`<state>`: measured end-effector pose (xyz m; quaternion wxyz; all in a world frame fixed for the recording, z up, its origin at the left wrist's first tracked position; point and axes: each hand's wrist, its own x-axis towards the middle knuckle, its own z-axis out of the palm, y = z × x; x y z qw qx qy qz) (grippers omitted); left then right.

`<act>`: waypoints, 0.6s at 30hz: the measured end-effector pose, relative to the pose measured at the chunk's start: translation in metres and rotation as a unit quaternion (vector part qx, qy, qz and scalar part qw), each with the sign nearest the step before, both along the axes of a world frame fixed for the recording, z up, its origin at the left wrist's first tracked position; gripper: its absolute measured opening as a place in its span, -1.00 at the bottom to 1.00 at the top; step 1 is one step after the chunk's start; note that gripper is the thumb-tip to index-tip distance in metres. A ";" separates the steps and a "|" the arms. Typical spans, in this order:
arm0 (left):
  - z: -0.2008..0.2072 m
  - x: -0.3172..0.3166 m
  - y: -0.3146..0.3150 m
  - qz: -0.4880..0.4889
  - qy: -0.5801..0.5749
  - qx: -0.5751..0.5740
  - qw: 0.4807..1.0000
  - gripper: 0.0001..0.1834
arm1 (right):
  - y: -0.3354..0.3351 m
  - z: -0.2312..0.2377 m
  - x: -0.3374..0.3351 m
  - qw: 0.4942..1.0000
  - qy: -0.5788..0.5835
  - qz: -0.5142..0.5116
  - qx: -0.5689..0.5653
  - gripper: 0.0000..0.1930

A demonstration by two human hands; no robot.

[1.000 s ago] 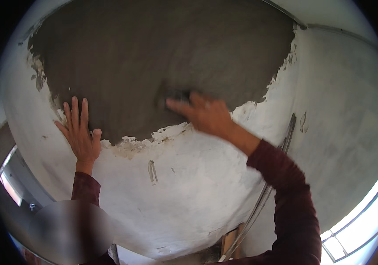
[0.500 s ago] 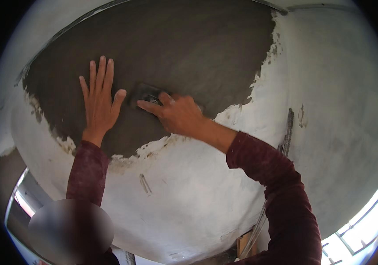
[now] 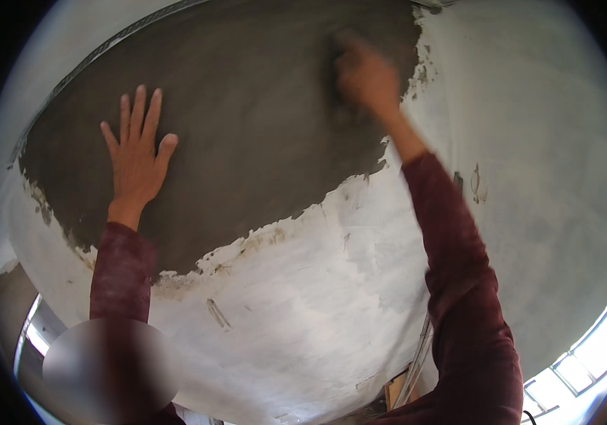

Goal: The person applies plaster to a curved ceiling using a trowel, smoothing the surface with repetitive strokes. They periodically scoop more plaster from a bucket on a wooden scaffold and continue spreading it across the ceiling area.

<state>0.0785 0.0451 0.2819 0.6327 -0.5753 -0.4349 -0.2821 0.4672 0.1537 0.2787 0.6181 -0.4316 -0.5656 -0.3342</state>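
Plaster patch: dark grey plaster patch (image 3: 246,142) is covering the upper part of the white wall (image 3: 310,283), ending in a ragged edge.
Left hand: left hand (image 3: 135,164) is lying open on the patch's left part, fingers spreading, gripping nothing; probably steadying the body.
Right hand: right hand (image 3: 371,76) is gripping a dark float (image 3: 332,79) at the patch's upper right; blur is hiding the exact finger wrap.
Float hold: is sitting under the palm, likely so pressure is spreading across the plaster.
Hand spacing: hands are resting well apart, presumably leaving the float room.
Window: barred window (image 3: 587,365) is showing below right of the patch.
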 end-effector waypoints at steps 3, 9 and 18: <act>-0.006 -0.007 0.005 0.017 -0.007 0.007 1.000 -0.26 | -0.048 -0.075 -0.070 0.976 -0.185 0.098 -0.063 -0.60; -0.001 0.013 0.014 -0.024 -0.001 0.017 1.000 -0.26 | -0.010 0.056 0.057 0.999 -0.004 -0.034 0.033 -0.53; -0.001 0.001 0.007 0.038 0.016 0.020 0.999 -0.24 | -0.011 -0.017 0.009 0.986 -0.164 -0.005 0.009 -0.55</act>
